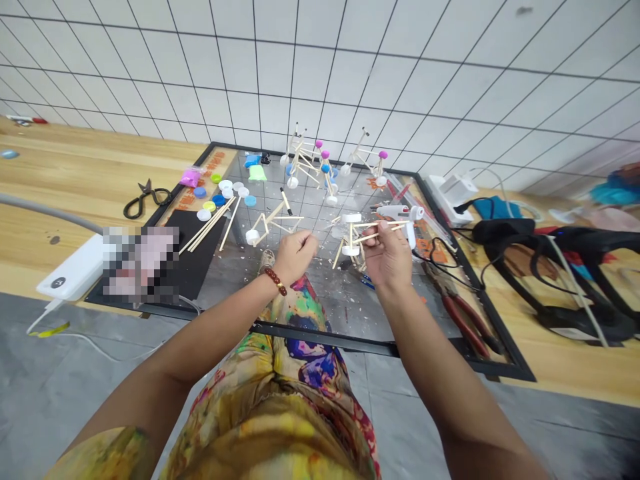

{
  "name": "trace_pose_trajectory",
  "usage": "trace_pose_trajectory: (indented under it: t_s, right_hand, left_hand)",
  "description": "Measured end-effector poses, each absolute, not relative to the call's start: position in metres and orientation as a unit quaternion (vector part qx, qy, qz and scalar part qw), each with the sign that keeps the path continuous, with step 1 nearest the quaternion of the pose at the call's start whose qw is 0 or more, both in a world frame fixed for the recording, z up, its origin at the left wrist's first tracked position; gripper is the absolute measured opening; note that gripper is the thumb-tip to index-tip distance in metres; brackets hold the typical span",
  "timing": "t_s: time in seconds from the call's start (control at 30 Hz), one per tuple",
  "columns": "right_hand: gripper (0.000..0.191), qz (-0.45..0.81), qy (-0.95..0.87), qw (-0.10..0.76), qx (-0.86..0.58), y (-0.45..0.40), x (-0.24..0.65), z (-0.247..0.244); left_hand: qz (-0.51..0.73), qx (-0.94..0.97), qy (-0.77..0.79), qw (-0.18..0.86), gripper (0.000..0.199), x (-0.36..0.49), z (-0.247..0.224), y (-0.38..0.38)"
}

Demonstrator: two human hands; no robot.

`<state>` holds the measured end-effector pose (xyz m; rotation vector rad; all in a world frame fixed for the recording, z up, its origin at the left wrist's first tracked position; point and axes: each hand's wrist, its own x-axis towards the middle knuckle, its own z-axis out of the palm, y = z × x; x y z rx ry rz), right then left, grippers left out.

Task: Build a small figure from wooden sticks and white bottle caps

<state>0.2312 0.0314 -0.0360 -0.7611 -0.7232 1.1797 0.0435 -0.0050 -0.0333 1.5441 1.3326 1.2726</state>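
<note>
My right hand (pixel 390 257) pinches a wooden-stick frame and lifts it over the glass board (pixel 320 303). White bottle caps (pixel 351 218) form two wheels at its left end. My left hand (pixel 299 255) is closed, knuckles up; whatever its fingers might hold is hidden. Just beyond it lies a second stick frame (pixel 267 223) with a white cap and a black-tipped stick. Beside my right hand rests a white hot glue gun (pixel 395 212). Farther back stand several stick models (pixel 305 160) with caps and pink balls.
Loose sticks (pixel 207 223) lie on black card at the left, near coloured bottle caps (pixel 226 187). Scissors (pixel 146 199) lie outside the board. Red-handled pliers (pixel 465 310), a power strip (pixel 447 200) and black straps (pixel 540 267) occupy the right. A white power bank (pixel 73 273) sits front left.
</note>
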Motion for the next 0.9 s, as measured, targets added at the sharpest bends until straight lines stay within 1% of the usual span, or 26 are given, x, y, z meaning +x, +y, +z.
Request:
trace_pose_trajectory:
  t_s: [0.07,0.1,0.17,0.2,0.23,0.27,0.43,0.53,0.7,0.9]
  right_hand:
    - [0.037,0.53,-0.339,0.698,-0.342,0.03,0.23,-0.036]
    - [0.037,0.53,-0.345,0.695,-0.343,0.029,0.229,-0.036]
    - [0.037,0.535,-0.355,0.684,-0.347,0.027,0.227,-0.036]
    - [0.037,0.54,-0.357,0.678,-0.348,0.026,0.226,-0.035]
    - [0.038,0.548,-0.357,0.67,-0.35,0.025,0.225,-0.034]
    - [0.039,0.557,-0.356,0.663,-0.352,0.023,0.225,-0.034]
    - [0.041,0.594,-0.351,0.63,-0.355,0.02,0.218,-0.034]
    - [0.039,0.595,-0.356,0.627,-0.355,0.019,0.215,-0.037]
    - [0.036,0.591,-0.371,0.624,-0.351,0.02,0.214,-0.041]
    - [0.035,0.58,-0.372,0.629,-0.36,0.02,0.213,-0.042]
  left_hand:
    - [0.492,0.619,0.505,0.345,0.041,0.045,-0.036,-0.003]
    - [0.496,0.625,0.496,0.342,0.037,0.046,-0.038,-0.002]
    - [0.506,0.617,0.479,0.366,0.012,0.047,-0.04,-0.001]
    - [0.509,0.602,0.474,0.392,0.007,0.048,-0.04,0.0]
    - [0.509,0.581,0.472,0.424,0.015,0.049,-0.04,0.0]
    - [0.506,0.56,0.47,0.458,0.019,0.049,-0.039,0.001]
    - [0.506,0.447,0.421,0.606,0.017,0.049,-0.032,0.002]
    - [0.506,0.397,0.386,0.662,0.019,0.048,-0.032,0.004]
    - [0.503,0.362,0.38,0.687,0.02,0.048,-0.032,0.004]
    - [0.494,0.409,0.422,0.641,0.024,0.051,-0.031,0.001]
